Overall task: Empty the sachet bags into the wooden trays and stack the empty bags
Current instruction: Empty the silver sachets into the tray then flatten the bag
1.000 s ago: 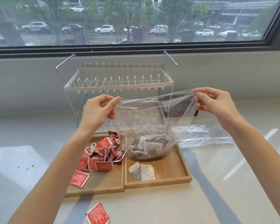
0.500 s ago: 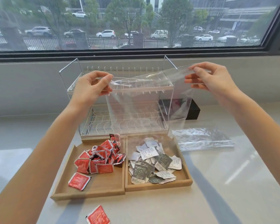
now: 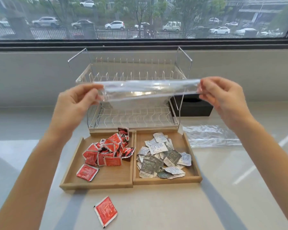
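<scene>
I hold an empty clear plastic bag [image 3: 148, 91] stretched level above the trays. My left hand [image 3: 75, 105] pinches its left end and my right hand [image 3: 223, 95] pinches its right end. Below, the left wooden tray [image 3: 106, 180] holds a pile of red sachets [image 3: 106, 153]. The right wooden tray [image 3: 192, 173] holds grey and white sachets [image 3: 161, 156]. Another empty clear bag [image 3: 209, 136] lies flat on the counter to the right of the trays. One red sachet [image 3: 106, 211] lies on the counter in front of the trays.
A two-tier wire dish rack [image 3: 131, 80] stands just behind the trays, close under the held bag. A black box [image 3: 193, 105] sits behind the rack at the right. A window ledge and wall close off the back.
The grey and white sachets dropped out of the bag into the right tray. Both hands then raised the emptied bag and pulled it out flat and level.
</scene>
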Motion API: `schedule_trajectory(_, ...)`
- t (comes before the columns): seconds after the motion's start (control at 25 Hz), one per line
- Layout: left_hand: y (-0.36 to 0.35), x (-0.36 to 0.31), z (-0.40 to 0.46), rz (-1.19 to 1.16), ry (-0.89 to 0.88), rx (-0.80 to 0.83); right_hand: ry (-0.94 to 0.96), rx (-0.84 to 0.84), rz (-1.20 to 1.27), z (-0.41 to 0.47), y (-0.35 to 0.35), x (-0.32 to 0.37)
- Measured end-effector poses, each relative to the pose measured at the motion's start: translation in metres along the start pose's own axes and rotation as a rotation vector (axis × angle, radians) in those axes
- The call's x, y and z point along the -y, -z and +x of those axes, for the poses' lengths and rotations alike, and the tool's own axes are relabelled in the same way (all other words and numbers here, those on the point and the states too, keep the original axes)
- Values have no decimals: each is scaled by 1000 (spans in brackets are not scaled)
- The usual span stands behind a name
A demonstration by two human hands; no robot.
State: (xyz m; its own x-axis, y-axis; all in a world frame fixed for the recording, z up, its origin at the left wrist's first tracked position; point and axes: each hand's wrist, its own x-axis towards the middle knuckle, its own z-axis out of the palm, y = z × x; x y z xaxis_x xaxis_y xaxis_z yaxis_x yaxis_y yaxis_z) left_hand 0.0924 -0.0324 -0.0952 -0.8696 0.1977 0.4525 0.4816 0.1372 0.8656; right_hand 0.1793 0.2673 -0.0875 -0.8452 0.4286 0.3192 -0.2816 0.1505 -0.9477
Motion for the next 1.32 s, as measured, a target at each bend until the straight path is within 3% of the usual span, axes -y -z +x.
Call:
schedule_trajectory(0.12,-8,49,-50,53,179,33,-177,68,-52,-45,5,-64)
schedule_trajectory(0.36,-26,128,-121,440,453,172,-544,196,-244,-97,17,-151)
schedule_trajectory(0.64,-31,136,-140,625,441,273,-586,300,-478,-104,20,-162)
schedule_trajectory(0.8,-28,131,-124,730,386,241,-547,225,-575,-82,24,-159)
schedule_trajectory(1.0,-39,139,-69,657,380,112,-583,252,-565,-34,8,-160)
schedule_trajectory(1.32,-62,180,-20,784,482,252,-705,259,-577,6,-17,-195)
